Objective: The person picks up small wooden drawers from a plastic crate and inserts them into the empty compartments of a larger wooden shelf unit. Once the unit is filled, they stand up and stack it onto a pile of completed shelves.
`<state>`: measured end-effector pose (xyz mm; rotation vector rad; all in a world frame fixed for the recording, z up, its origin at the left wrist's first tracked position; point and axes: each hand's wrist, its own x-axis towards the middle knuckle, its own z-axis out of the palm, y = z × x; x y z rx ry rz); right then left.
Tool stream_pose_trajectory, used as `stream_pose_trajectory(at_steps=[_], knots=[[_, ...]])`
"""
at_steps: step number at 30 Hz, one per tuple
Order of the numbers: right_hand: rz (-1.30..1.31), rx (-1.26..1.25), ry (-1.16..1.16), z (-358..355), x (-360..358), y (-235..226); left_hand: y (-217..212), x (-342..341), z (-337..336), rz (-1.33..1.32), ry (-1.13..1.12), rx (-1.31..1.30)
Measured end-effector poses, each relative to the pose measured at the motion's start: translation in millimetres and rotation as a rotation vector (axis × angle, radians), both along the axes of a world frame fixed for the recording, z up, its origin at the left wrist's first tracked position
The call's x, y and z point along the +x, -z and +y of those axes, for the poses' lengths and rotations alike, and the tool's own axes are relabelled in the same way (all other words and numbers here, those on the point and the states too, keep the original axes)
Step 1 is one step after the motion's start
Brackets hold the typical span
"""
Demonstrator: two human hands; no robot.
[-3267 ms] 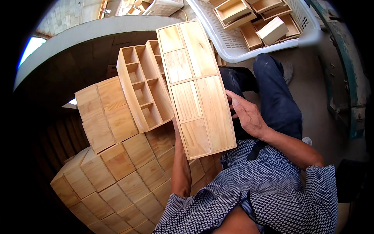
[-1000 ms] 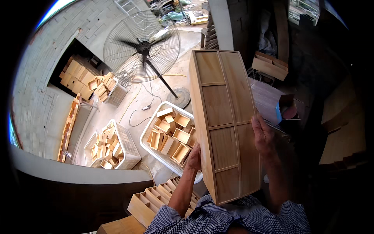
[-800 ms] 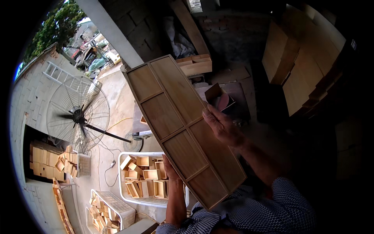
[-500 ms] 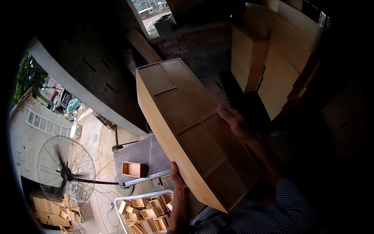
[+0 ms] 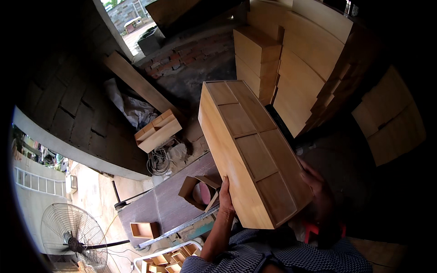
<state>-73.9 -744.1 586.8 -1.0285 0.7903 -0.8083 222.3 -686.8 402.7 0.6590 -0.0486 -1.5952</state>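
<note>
Currently, a long pale wooden box with a panelled face (image 5: 256,157) is held up between both hands, the left hand (image 5: 226,196) clamped on its left wall, the right hand (image 5: 317,184) on its opposite side. Compared with half a second earlier, the right hand grips closer to the box's near end, and an open brown cardboard carton (image 5: 187,190) now shows by the near edge of the grey-topped bench (image 5: 166,200), right of a small rectangular wooden tray (image 5: 143,230) at the near left corner.

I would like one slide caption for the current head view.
Left hand and right hand hold a long wooden case, with a wooden stack beyond.
</note>
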Motion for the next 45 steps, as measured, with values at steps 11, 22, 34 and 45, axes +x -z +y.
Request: stream_pose_trajectory(at_steps=[11,22,34,45], knots=[[0.04,0.093,-0.068,-241.3,-91.7,56.7,22.2,-84.8,-211.8,0.024,-0.105,-0.04],[-0.375,0.089,0.003,-467.5,-114.6,99.4,-60.9,-93.8,-445.4,-0.171,-0.062,-0.23],[-0.836,-0.007,0.061,-682.6,-68.8,138.5,-145.9,-63.9,-690.6,-0.361,0.138,-0.508],[-0.922,-0.07,0.136,-815.5,-33.5,218.8,-143.6,-52.0,-841.9,-0.448,0.157,-0.437]])
